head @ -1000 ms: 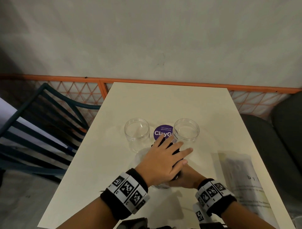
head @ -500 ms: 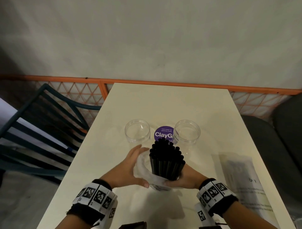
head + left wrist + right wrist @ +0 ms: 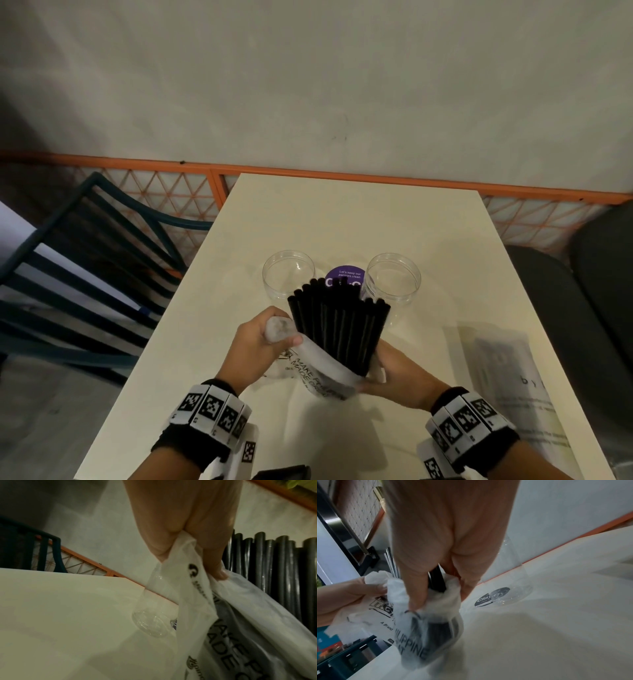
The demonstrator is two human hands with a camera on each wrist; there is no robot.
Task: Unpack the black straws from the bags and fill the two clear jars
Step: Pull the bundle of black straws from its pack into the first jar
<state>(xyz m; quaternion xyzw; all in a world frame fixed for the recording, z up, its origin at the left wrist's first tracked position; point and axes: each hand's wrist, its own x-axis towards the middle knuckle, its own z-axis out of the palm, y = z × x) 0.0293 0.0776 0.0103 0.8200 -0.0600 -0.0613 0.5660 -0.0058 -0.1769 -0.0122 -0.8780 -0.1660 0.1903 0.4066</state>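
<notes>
A bundle of black straws (image 3: pixel 339 325) stands up out of a white printed plastic bag (image 3: pixel 322 373) held above the table. My right hand (image 3: pixel 394 375) grips the bundle's lower part through the bag (image 3: pixel 426 615). My left hand (image 3: pixel 260 346) pinches the bag's bunched-up mouth (image 3: pixel 185 555) to the left of the straws (image 3: pixel 274 566). Two clear jars stand beyond the bundle, the left jar (image 3: pixel 288 274) and the right jar (image 3: pixel 393 279), both without straws. The straws' lower ends are hidden in the bag.
A purple round sticker (image 3: pixel 344 275) lies between the jars. Another flat pale bag with print (image 3: pixel 507 377) rests at the table's right. A dark blue chair (image 3: pixel 85 260) stands left of the cream table (image 3: pixel 342 212); dark seats are on the right. An orange rail runs behind.
My left hand came off the top of the straws, went to the bag's left side and gathered its mouth. The bag has slid down, baring more of the straws, which now tilt and fan out.
</notes>
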